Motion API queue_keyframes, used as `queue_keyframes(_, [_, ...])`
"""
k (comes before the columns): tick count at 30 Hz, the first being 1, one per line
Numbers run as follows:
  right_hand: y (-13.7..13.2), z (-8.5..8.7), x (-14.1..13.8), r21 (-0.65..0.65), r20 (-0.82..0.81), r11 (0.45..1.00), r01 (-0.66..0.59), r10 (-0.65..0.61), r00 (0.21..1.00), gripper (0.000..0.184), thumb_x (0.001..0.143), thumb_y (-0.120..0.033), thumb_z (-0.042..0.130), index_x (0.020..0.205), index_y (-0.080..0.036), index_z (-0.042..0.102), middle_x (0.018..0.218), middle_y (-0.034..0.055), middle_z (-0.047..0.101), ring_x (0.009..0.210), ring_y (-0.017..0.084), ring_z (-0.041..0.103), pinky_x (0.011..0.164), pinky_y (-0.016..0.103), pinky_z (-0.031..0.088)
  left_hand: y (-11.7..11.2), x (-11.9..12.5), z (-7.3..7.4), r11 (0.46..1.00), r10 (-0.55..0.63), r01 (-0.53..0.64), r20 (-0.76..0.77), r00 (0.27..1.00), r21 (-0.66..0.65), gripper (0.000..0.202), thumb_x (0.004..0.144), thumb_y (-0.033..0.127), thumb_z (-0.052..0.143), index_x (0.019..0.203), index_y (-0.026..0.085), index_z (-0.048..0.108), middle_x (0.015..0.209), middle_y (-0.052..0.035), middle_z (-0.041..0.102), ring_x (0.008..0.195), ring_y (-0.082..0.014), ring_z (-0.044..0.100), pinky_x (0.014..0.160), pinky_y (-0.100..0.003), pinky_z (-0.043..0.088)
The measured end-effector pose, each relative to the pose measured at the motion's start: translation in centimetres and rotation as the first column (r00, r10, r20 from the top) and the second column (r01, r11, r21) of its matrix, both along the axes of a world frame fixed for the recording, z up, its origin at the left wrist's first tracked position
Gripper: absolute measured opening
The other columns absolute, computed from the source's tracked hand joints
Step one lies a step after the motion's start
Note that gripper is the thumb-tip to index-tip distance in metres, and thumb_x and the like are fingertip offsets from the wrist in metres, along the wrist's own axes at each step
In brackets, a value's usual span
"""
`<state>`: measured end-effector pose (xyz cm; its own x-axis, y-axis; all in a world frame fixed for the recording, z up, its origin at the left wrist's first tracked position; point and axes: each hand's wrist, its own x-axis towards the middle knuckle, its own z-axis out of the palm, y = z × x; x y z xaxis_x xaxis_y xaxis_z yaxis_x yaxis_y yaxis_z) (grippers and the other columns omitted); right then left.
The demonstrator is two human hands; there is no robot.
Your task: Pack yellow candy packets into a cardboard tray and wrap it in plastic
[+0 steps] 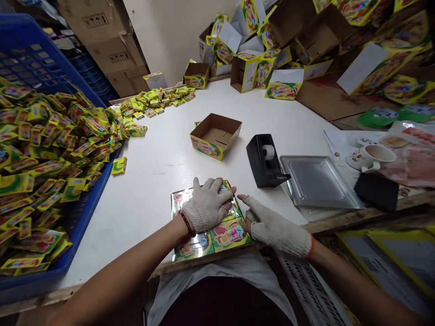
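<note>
So, where's the left hand (205,206) in its white knit glove (195,213)?

Spread flat, palm down, on a square block of shiny yellow-green foil sachets (229,235), which lies at the desk's near edge. It looks pressed there to keep the slippery foil from sliding.

And the right hand (272,228)?

Against the block's right side, with bare fingertips (242,197) showing past a cut-off grey-white glove with an orange cuff (310,247). The fingers look bunched rather than spread, but I cannot tell whether they pinch the foil.

Why is the block so close to the body?

Probably because both hands can reach it easily there. The long white desk (159,203) stretches ahead, and a blue plastic crate (81,231) heaped with loose yellow-green sachets (44,149) stands at the left, seemingly placed within an arm's easy sweep.

What else is on the desk?

An open brown cardboard box (215,136) with printed yellow sides, a black tape dispenser (263,160), a flat silver metal tray (317,181) and a white cup on a saucer (377,156). Farther back lies a scattered drift of small sachets (152,102).

And the room?

Tight and crowded. Brown cartons (112,54) stand stacked against a pale wall (170,31), while yellow printed boxes (268,59) lie heaped at the far right, some of them open.
</note>
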<state>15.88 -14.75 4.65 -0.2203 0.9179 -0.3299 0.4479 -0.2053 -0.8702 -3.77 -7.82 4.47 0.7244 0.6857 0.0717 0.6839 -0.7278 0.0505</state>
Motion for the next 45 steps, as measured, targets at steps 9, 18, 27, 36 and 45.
queue_keyframes(9, [-2.8,-1.3,0.8,-0.214,-0.306,0.974,0.076,-0.141,0.942,0.077,0.076,-0.058,0.068,0.133,-0.020,0.036,0.068,-0.0090,0.047,0.048,0.010,0.046,0.046,0.024,0.037,-0.7,1.2,0.6,0.993,0.094,-0.092,0.027,0.995,-0.069,0.047,0.096,0.048,0.049,0.140,0.031,0.051,0.139,-0.0144,0.048,0.123,-0.0370,0.046,0.104,-0.074,0.029])
queue_keyframes(18, [-1.6,-2.4,0.2,-0.049,-0.302,0.970,0.240,-0.243,0.922,0.059,0.076,-0.047,0.069,0.122,-0.020,0.044,0.081,-0.0038,0.049,0.061,0.011,0.047,0.055,0.027,0.041,-0.9,1.1,-0.2,0.996,0.088,-0.087,0.076,0.993,-0.019,0.049,0.100,0.037,0.041,0.148,0.027,0.041,0.144,-0.0169,0.046,0.130,-0.0347,0.043,0.107,-0.069,0.029])
queue_keyframes(27, [-1.6,-1.9,-0.2,0.037,-0.285,0.979,0.200,-0.182,0.941,0.048,0.081,-0.046,0.064,0.119,-0.021,0.048,0.068,-0.0067,0.042,0.058,0.011,0.041,0.054,0.025,0.036,-0.9,1.5,-0.2,0.997,0.072,-0.072,-0.013,0.997,-0.001,0.050,0.098,0.043,0.045,0.146,0.031,0.043,0.151,-0.0180,0.041,0.134,-0.0391,0.041,0.105,-0.073,0.028])
queue_keyframes(36, [-1.0,-3.0,-0.1,-0.055,-0.278,0.979,0.196,-0.204,0.939,0.058,0.076,-0.055,0.067,0.119,-0.018,0.056,0.077,-0.0017,0.054,0.059,0.011,0.045,0.055,0.026,0.041,-1.0,1.6,-0.1,0.998,0.058,-0.058,-0.003,0.998,-0.006,0.050,0.096,0.051,0.047,0.142,0.032,0.049,0.149,-0.0200,0.042,0.134,-0.0397,0.041,0.105,-0.069,0.030])
queue_keyframes(45, [-2.3,-1.8,4.7,0.037,-0.005,0.986,0.160,-0.160,0.987,0.047,0.082,-0.055,0.062,0.108,-0.017,0.069,0.079,0.0051,0.065,0.066,0.018,0.057,0.056,0.029,0.043,-1.2,1.6,-0.1,0.998,0.063,-0.063,0.040,0.997,-0.010,0.073,0.082,0.074,0.055,0.140,0.030,0.053,0.145,-0.0215,0.044,0.133,-0.0418,0.041,0.107,-0.071,0.025])
